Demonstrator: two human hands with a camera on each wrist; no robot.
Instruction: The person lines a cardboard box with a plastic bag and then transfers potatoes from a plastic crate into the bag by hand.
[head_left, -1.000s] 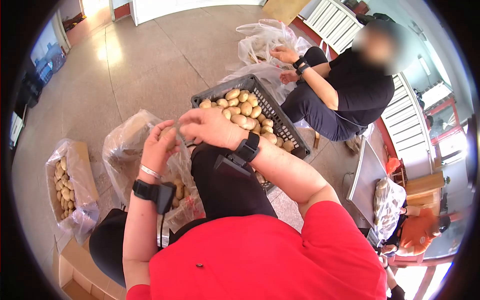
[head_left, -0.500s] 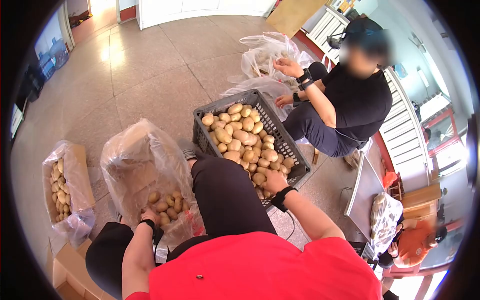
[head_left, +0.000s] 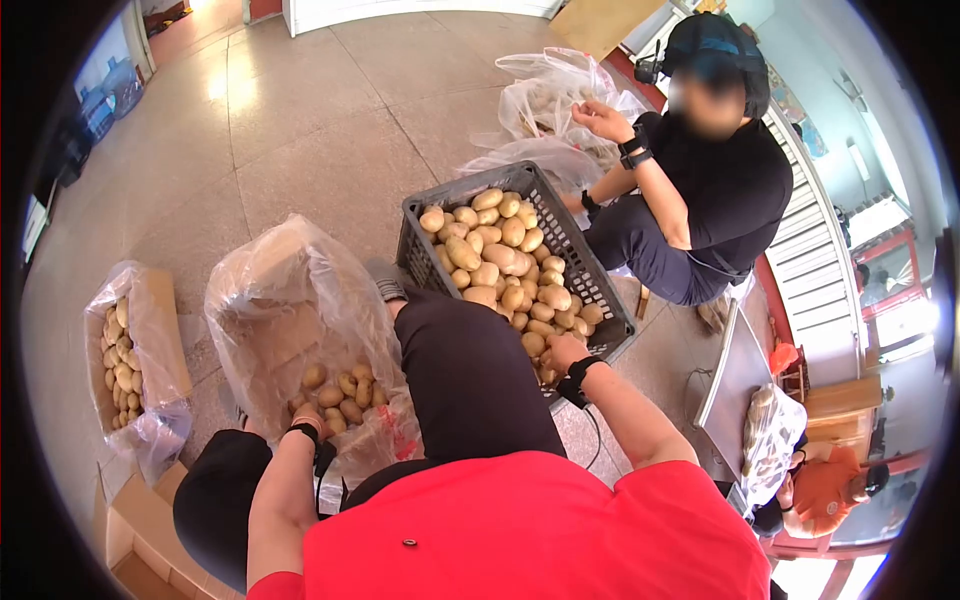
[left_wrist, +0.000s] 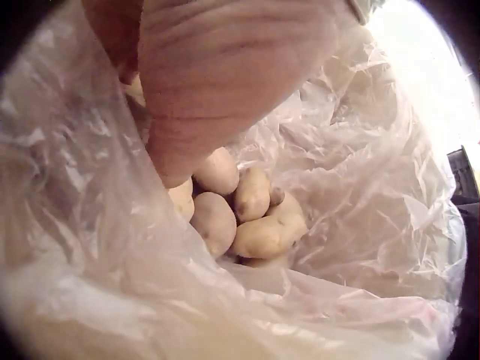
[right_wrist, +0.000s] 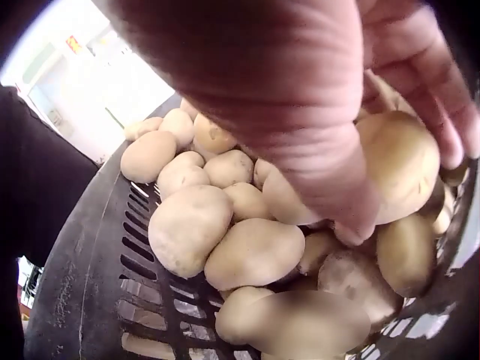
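Observation:
Potatoes (head_left: 487,273) fill a black plastic crate (head_left: 590,262). At its near corner is my right hand (head_left: 567,351); in the right wrist view that hand (right_wrist: 300,105) has thumb and fingers round a large potato (right_wrist: 401,169), above other potatoes (right_wrist: 255,253). My left hand (head_left: 311,417) is low inside a plastic-lined cardboard box (head_left: 262,268), beside a small group of potatoes (head_left: 350,408). In the left wrist view the palm of the left hand (left_wrist: 225,82) hides most of its fingers, with potatoes (left_wrist: 214,223) just below; whether it holds one cannot be told.
Another lined box (head_left: 165,335) with potatoes stands at the left, above an open cardboard box (head_left: 150,520). A person in black (head_left: 720,190) sits beyond the crate, near clear plastic bags (head_left: 560,100). A person in orange (head_left: 830,490) is at the lower right.
From in front of my body, where they were close together, my hands have moved apart: the left down into the lined box, the right into the crate. The seated person's head has turned.

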